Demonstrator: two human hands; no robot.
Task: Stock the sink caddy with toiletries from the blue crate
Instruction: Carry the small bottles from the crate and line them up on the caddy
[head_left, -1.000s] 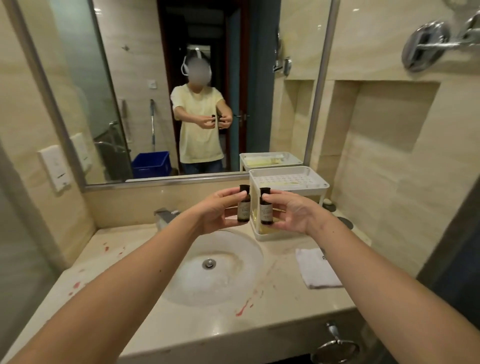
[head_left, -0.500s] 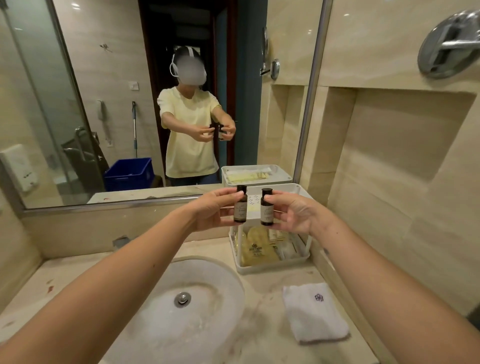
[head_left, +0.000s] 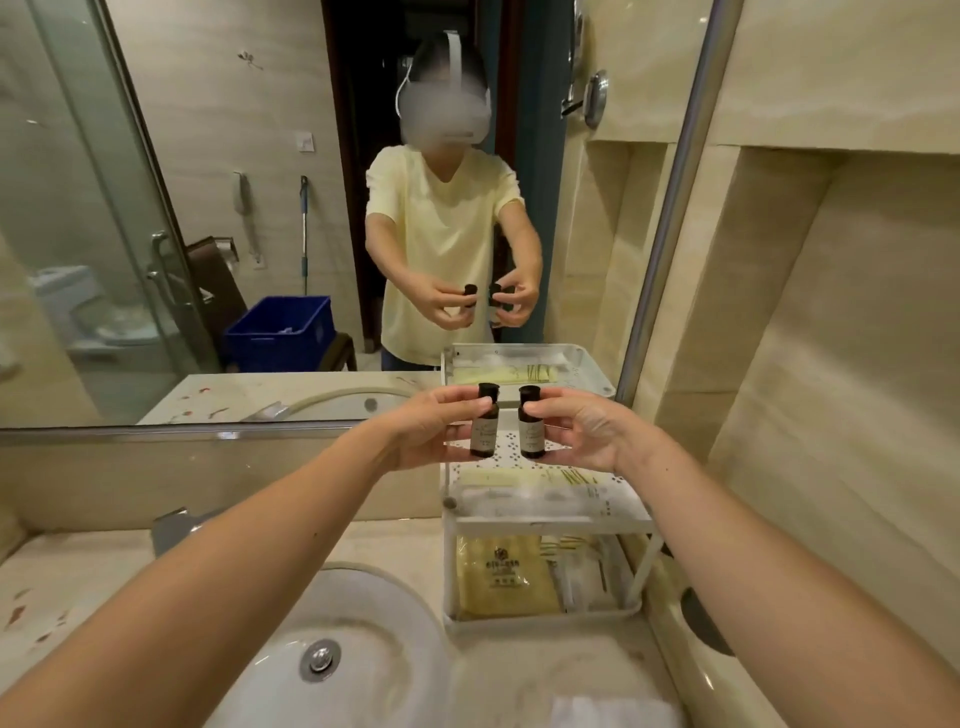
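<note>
My left hand (head_left: 428, 428) pinches a small dark bottle (head_left: 484, 423) with a black cap. A matching second bottle (head_left: 531, 425) is pinched by my right hand (head_left: 582, 428). Both bottles stand upright, side by side, just above the top shelf of the white two-tier caddy (head_left: 550, 517) at the back right of the counter. A long pale green packet (head_left: 524, 477) lies on that perforated top shelf. The lower tier holds a yellow sachet (head_left: 506, 579) and clear wrapped items. The blue crate (head_left: 280, 332) shows only in the mirror, behind me.
A round white sink basin (head_left: 358, 654) with a metal drain lies below my arms. The tap (head_left: 174, 527) is at the back left. A folded white towel (head_left: 613, 712) lies at the front right. The mirror and a recessed tiled wall close in behind and to the right.
The camera has come closer and tilted down over the caddy. Both hands have carried the two bottles forward to just above the caddy's top shelf.
</note>
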